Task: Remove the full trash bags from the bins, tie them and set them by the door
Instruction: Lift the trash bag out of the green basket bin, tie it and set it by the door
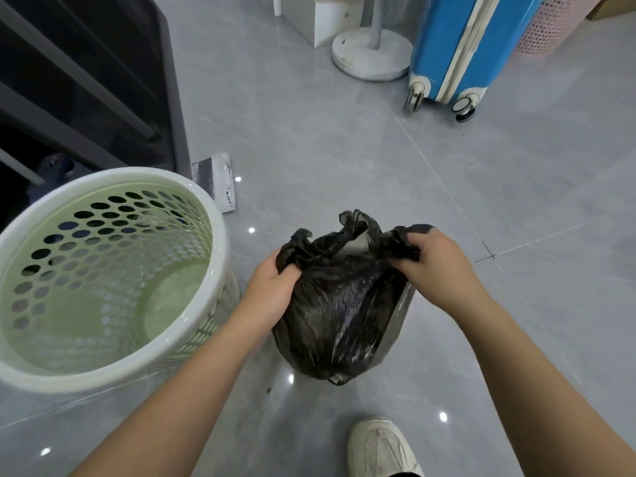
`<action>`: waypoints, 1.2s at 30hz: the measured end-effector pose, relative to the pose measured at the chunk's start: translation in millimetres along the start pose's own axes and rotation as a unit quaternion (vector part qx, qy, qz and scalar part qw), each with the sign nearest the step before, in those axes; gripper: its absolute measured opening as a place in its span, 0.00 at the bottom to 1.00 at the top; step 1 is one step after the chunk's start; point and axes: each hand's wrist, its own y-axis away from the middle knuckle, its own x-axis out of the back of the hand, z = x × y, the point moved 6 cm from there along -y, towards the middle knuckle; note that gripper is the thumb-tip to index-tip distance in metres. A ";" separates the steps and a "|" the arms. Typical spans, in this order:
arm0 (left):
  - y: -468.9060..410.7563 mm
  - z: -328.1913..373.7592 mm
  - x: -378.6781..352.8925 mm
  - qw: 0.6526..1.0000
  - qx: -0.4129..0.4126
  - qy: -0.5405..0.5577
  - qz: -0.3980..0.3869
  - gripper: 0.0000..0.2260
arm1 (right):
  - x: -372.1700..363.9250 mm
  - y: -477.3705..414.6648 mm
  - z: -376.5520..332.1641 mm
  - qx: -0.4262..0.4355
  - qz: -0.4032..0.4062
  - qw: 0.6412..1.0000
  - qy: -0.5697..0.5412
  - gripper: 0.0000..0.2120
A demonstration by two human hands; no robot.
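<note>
A full black trash bag [339, 315] sits on the grey tiled floor in front of me. My left hand [272, 287] grips the bunched left edge of its mouth. My right hand [433, 266] holds the bunched right edge, and the two gathered ends are pulled apart. Something pale shows through the gap in the bag's mouth. To the left stands a pale green perforated bin [103, 280] with a white rim, with no bag inside.
A dark shelf unit [86, 80] rises behind the bin. A blue wheeled suitcase [461, 53], a round white stand base [371, 55], a white box and a pink mesh basket [550, 29] stand at the back. My white shoe [378, 449] is near the bottom edge.
</note>
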 end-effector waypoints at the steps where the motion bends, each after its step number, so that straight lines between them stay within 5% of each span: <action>1: -0.4 2.4 0.6 1.000 -0.010 -0.018 -0.005 0.06 | -0.4 1.5 -1.5 -0.001 0.014 1.000 0.026 0.06; 6: 5.8 21.9 -6.6 0.992 -0.080 -0.055 -0.075 0.12 | 16.3 6.8 -12.6 -0.010 0.007 0.997 0.078 0.09; 10: 8.2 21.4 -24.5 0.966 -0.126 -0.163 -0.156 0.31 | 8.3 11.9 -38.7 0.034 -0.047 0.987 -0.148 0.10; 13: 3.3 18.2 -29.8 0.968 -0.144 -0.177 -0.107 0.14 | -7.1 15.9 -53.1 0.036 -0.105 0.956 -0.270 0.09; 17: -0.5 19.9 -22.6 0.986 -0.121 -0.098 -0.055 0.10 | -4.9 13.5 -49.4 0.040 -0.124 0.926 -0.355 0.09; 22: 0.1 13.9 -15.6 0.999 -0.018 0.009 -0.038 0.10 | -9.1 8.2 -3.9 0.035 -0.112 0.964 -0.238 0.39; 24: 1.4 10.7 -17.5 0.999 0.005 0.035 -0.033 0.09 | -28.6 12.1 1.8 0.070 -0.123 0.972 -0.189 0.33; 27: 2.5 10.4 -20.3 0.997 0.024 0.070 -0.023 0.08 | -56.6 21.2 -5.0 0.047 -0.140 0.942 -0.300 0.05; 31: 3.2 19.7 -15.8 0.995 -0.024 0.067 -0.071 0.06 | -48.4 25.3 -5.4 -0.046 -0.051 0.866 -0.496 0.11; 34: 4.7 26.9 -16.2 0.989 -0.092 -0.027 -0.114 0.14 | -48.6 24.9 -12.4 -0.071 -0.052 0.825 -0.558 0.12; 36: 3.2 29.1 -15.8 0.990 -0.106 -0.035 -0.084 0.11 | -52.5 25.7 -17.4 -0.082 -0.056 0.819 -0.566 0.13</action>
